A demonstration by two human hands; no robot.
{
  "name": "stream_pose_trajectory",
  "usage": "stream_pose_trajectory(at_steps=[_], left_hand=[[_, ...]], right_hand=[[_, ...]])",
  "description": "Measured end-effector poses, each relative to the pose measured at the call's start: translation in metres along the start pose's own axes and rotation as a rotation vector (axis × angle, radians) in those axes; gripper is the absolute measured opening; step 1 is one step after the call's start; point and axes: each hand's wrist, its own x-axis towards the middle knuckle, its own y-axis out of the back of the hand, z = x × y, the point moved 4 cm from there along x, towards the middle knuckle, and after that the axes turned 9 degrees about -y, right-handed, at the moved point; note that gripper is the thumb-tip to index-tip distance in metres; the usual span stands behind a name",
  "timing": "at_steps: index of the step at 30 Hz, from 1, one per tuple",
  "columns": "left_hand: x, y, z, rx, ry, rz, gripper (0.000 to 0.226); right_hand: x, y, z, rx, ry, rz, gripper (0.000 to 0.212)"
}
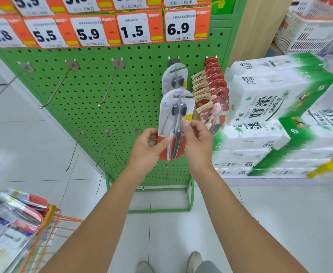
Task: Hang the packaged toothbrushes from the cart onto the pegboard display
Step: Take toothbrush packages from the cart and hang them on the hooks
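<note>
- Both forearms reach up from the bottom of the frame, meeting at one packaged toothbrush [175,123] held in front of the green pegboard [94,91].
- Left hand [149,143] pinches the pack's lower left edge, thumb on its front; right hand [196,137] grips the right edge, thumb up near the yellow sticker. The two hands sit close together, both clamped on the same pack.
- Pack's long axis runs upright, red base down between the hands, rounded top up and leaning slightly away toward the board.
- Its hang hole lies at the top, right at the tip of the peg [176,75] under the 6.9 price tag [181,26]; whether the tip has entered the hole I cannot tell.
- One matching pack [174,77] already hangs farther back on that peg, just beside a full row of red canban packs [211,89].
- Likely next move: push the pack up and back along the peg, both hands equally near.
- More packs wait in the orange cart [49,223] at lower left, well apart from the hands.
</note>
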Motion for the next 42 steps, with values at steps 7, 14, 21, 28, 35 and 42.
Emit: stream_pose_trajectory(at_steps=[7,14,21,28,35,42], left_hand=[[-0.005,0.024,-0.01,0.065,0.039,0.09,0.036],[-0.018,0.041,-0.021,0.048,0.095,0.124,0.026],[-0.026,0.065,-0.036,0.033,0.156,0.149,0.018],[-0.055,0.128,-0.075,0.04,0.303,0.198,0.013],[-0.137,0.3,-0.152,-0.05,0.48,0.621,0.018],[-0.232,0.487,-0.23,-0.042,0.602,0.895,0.012]], right_hand=[[0.036,-0.039,0.003,0.182,-0.184,0.247,0.019],[0.061,-0.06,0.001,0.23,-0.35,0.241,0.021],[0.06,-0.064,0.001,0.095,-0.429,0.181,0.044],[-0.033,-0.092,0.071,-0.04,-0.759,0.005,0.037],[-0.146,-0.225,0.166,-0.452,-0.771,-0.574,0.014],[-0.246,-0.394,0.265,-0.824,-0.499,-0.841,0.034]])
